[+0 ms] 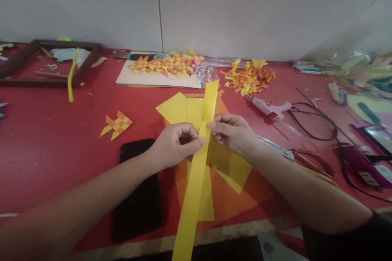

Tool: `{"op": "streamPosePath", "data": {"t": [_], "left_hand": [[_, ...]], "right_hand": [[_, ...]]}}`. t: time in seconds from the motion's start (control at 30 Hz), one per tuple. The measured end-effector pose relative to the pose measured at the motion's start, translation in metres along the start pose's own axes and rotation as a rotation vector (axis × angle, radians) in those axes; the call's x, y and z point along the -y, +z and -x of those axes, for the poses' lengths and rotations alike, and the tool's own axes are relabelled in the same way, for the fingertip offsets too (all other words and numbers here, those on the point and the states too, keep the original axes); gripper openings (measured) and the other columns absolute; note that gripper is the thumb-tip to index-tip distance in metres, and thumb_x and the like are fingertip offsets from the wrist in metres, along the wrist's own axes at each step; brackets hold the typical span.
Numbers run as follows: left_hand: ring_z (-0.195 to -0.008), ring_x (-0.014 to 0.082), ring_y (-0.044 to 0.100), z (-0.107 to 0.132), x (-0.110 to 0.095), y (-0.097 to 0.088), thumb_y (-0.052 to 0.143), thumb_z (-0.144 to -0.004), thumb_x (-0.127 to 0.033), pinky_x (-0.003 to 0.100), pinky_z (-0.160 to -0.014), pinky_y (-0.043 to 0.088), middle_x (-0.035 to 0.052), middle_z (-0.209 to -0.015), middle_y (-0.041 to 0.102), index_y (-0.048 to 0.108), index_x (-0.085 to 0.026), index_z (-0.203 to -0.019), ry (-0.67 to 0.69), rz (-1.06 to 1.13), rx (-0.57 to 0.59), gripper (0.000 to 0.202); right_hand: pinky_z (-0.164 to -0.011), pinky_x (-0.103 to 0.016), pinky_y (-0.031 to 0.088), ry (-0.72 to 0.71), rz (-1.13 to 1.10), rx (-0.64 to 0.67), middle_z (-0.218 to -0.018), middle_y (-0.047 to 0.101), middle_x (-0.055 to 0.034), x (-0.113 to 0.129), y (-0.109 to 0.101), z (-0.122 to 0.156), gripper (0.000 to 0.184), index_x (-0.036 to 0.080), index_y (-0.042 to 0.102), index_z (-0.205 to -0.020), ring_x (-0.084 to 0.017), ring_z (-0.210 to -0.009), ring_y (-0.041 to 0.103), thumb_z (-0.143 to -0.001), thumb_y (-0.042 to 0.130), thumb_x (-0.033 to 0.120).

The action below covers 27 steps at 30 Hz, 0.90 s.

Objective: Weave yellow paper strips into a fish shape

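A long yellow paper strip [196, 171] runs from mid-table down past the table's front edge. My left hand [179, 142] pinches its left side between thumb and fingers. On the right side, a little higher up, my right hand [229, 130] pinches the same strip. Beneath both hands lie yellow paper pieces [173, 108] and orange paper sheets [226, 200]. A woven yellow-and-orange paper fish [118, 125] rests to the left. Close to my left forearm is a black phone [137, 208], partly covered by that arm.
Several woven fish [165, 65] lie on a pale sheet [153, 80] at the back. Beside them is a heap of paper scraps [248, 75]. A pink glue gun [271, 108], scissors [294, 157] and a purple power socket [367, 167] sit right; a brown frame [39, 83] stands left.
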<state>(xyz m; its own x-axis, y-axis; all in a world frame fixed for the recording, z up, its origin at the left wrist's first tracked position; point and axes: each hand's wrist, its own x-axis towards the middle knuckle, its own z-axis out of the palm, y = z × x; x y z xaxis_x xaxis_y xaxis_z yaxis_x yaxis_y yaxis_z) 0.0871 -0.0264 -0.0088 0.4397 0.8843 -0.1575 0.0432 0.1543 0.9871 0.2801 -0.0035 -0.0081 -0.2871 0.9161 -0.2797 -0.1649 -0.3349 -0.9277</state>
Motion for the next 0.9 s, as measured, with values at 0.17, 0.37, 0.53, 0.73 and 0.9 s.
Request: {"op": "streamPosePath", "data": {"t": [0.17, 0.37, 0.53, 0.73, 0.9], "left_hand": [[-0.044, 0.005, 0.046, 0.0012, 0.0009, 0.0002, 0.068, -0.079, -0.028, 0.017, -0.043, 0.038, -0.0082, -0.055, 0.046, 0.047, -0.018, -0.069, -0.008, -0.005, -0.025, 0.025], [-0.046, 0.0046, 0.036, 0.0005, 0.0037, -0.0017, 0.068, -0.081, -0.029, 0.017, -0.043, 0.028, -0.0084, -0.055, 0.04, 0.047, -0.018, -0.07, 0.078, -0.099, -0.072, 0.026], [-0.043, 0.0051, 0.039, -0.0006, 0.0025, -0.001, 0.064, -0.084, -0.032, 0.018, -0.042, 0.028, -0.0085, -0.052, 0.042, 0.044, -0.019, -0.068, 0.06, -0.094, 0.03, 0.029], [-0.044, 0.005, 0.038, -0.0008, 0.0019, 0.0, 0.062, -0.082, -0.029, 0.018, -0.044, 0.026, -0.009, -0.051, 0.039, 0.042, -0.019, -0.065, 0.042, -0.085, 0.042, 0.028], [-0.049, 0.0061, 0.034, -0.0007, 0.0033, -0.0004, 0.056, -0.086, -0.031, 0.02, -0.047, 0.027, -0.0085, -0.056, 0.035, 0.043, -0.019, -0.068, 0.066, -0.097, -0.033, 0.025]], "right_hand": [[-0.041, -0.02, 0.033, -0.008, 0.002, 0.05, -0.052, 0.058, 0.0047, -0.0006, 0.003, 0.0013, 0.032, 0.018, 0.059, -0.064, -0.005, -0.042, 0.046, -0.062, 0.087, 0.034], [-0.04, -0.019, 0.034, 0.035, 0.04, 0.104, -0.053, 0.06, 0.0042, -0.0027, 0.0076, 0.004, 0.032, 0.017, 0.061, -0.064, -0.006, -0.044, 0.049, -0.06, 0.088, 0.032], [-0.041, -0.019, 0.034, 0.015, -0.006, 0.076, -0.055, 0.06, 0.004, -0.0027, 0.0028, 0.0021, 0.03, 0.017, 0.061, -0.064, -0.005, -0.044, 0.048, -0.063, 0.087, 0.031], [-0.041, -0.02, 0.032, -0.002, -0.033, 0.041, -0.055, 0.06, 0.0042, -0.0014, -0.002, 0.0, 0.031, 0.017, 0.059, -0.065, -0.005, -0.043, 0.047, -0.066, 0.086, 0.032], [-0.042, -0.02, 0.035, -0.017, 0.004, 0.086, -0.053, 0.06, 0.0042, -0.0031, 0.0043, 0.0024, 0.033, 0.017, 0.059, -0.064, -0.006, -0.043, 0.048, -0.063, 0.087, 0.034]]}}
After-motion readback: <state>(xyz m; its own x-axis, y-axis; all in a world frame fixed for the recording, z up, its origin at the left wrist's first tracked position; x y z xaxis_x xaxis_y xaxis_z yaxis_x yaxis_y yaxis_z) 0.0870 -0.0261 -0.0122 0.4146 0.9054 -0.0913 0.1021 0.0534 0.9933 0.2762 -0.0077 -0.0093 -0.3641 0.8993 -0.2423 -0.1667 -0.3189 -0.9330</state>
